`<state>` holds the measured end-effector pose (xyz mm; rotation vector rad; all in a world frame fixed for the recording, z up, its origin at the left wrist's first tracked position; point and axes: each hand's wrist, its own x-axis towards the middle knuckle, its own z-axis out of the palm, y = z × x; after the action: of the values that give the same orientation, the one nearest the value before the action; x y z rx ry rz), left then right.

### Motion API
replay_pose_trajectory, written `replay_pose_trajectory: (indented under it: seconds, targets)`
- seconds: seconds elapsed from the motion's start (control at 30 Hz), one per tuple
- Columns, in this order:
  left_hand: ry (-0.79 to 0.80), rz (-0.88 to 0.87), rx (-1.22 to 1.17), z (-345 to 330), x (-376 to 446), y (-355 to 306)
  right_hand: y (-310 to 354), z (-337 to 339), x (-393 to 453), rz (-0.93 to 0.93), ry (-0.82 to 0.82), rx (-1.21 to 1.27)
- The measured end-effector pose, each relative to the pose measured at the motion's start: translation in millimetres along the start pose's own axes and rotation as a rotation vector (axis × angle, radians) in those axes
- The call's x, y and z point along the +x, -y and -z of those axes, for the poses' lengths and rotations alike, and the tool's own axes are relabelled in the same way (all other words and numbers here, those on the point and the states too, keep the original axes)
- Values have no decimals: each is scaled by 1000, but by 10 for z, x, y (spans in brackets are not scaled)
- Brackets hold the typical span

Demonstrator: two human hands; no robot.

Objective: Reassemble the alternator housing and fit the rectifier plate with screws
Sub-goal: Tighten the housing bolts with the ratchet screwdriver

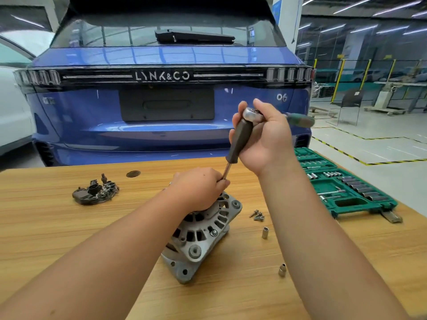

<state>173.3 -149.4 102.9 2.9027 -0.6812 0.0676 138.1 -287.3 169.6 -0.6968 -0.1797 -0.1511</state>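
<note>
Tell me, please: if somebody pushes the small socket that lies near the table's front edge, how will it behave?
The small socket looks like a short metal cylinder lying on its side, so it would probably roll, perhaps in a curve since one end seems narrower. The wooden table appears smooth, so little would stop it. It is likely rigid and light.

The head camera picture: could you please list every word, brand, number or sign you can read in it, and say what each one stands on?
"LYNK&CO": silver letters on the dark strip across the tailgate of the blue car.
"06": silver badge on the right of the tailgate.
Small badge on the left of the tailgate: too blurred to read.
Blue sign on the pillar behind the car: too small to read.
Green socket case, alternator: no readable marks.
</note>
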Motion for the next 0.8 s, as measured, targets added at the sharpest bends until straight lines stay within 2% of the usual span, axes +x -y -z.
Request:
replay_pose_trajectory:
  seconds: [0.1, 0.23, 0.33, 0.37, 0.43, 0.5, 0.57, 0.67, 0.8]
  targets:
    - [-11, 14, -16, -30, 7, 10, -158, 153, 43, 346, 184, -160]
    - [-10, 36, -34, -31, 0, 9, -182, 242, 109, 903, 224, -742]
    - [-12, 40, -54, -18, -23, -2, -133, 229, 109, 1111, 270, -1073]
    - [-13, 37, -57, -13, -35, -10, -97, 217, 95, 1121, 306, -1162]
    - [-9, 35, -53, -7, -58, -23, 37, 155, 40, 1023, 400, -1357]
    - [-4, 35, -46, -4, -65, -30, 206, 64, -35, 805, 444, -1596]
    - [-7, 35, -51, 0, -60, -26, 320, -2, -103, 632, 410, -1806]
    - [-8, 40, -58, -12, -36, -17, 364, 0, -168, 510, 331, -1801]
    - [-19, 46, -58, -35, -6, 10, 344, 56, -169, 502, 407, -1676]
